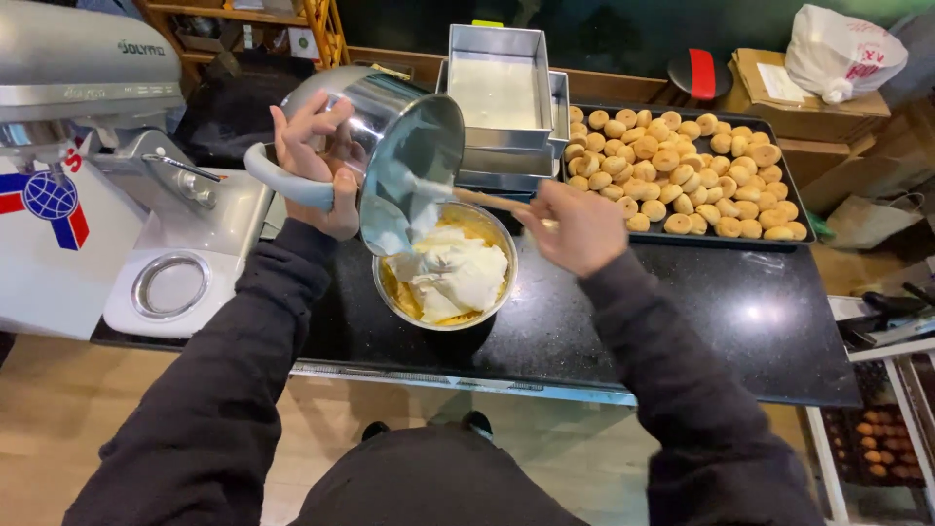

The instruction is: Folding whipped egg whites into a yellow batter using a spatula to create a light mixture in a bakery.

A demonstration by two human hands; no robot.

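Observation:
My left hand (314, 161) grips the grey handle of a large steel mixing bowl (390, 136), tipped on its side over a smaller steel bowl (390, 297) on the black counter. White whipped cream (453, 273) slides out of the tipped bowl onto yellow batter (401, 300) in the lower bowl. My right hand (575, 226) holds a wooden-handled spatula (487, 202) that reaches into the tipped bowl's mouth; its blade is hidden in the cream.
A dark tray (794, 209) of several small round golden pastries lies right of the bowls. Stacked square steel pans (497, 97) stand behind. A stand mixer (107, 175) fills the left. Cardboard boxes and a white bag (842, 49) sit far right.

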